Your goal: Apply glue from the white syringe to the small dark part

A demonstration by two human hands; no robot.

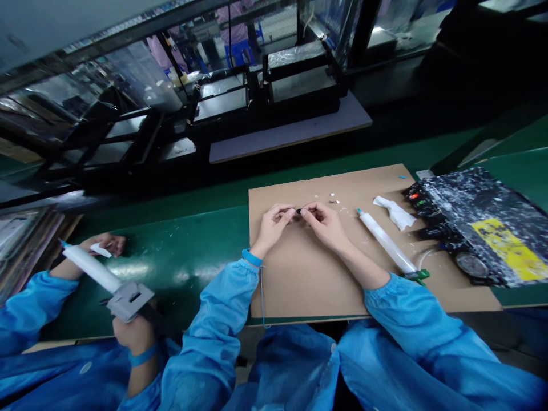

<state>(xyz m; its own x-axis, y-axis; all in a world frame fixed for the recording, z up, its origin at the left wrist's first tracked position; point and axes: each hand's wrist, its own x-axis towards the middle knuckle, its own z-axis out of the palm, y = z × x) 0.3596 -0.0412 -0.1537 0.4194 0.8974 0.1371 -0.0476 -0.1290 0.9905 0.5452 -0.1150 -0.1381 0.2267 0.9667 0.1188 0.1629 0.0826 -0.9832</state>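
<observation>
My left hand [274, 221] and my right hand [322, 221] meet over a brown cardboard sheet [308, 274] on the green bench. Both are pinched on a small dark part [298, 211] held between their fingertips; I cannot make out what the part is. Blue sleeves cover both my arms, and a blue band sits on my left wrist. A white glue syringe [387, 245] with a blue tip lies on the cardboard just right of my right hand.
A crumpled white wipe [394, 212] and small white scraps [333, 198] lie on the cardboard. A dark speckled control box [479, 222] stands at the right. At the left, a co-worker's hands [136, 334] hold a dispensing gun with a white cartridge [92, 267]. Black trays [257, 97] line the back.
</observation>
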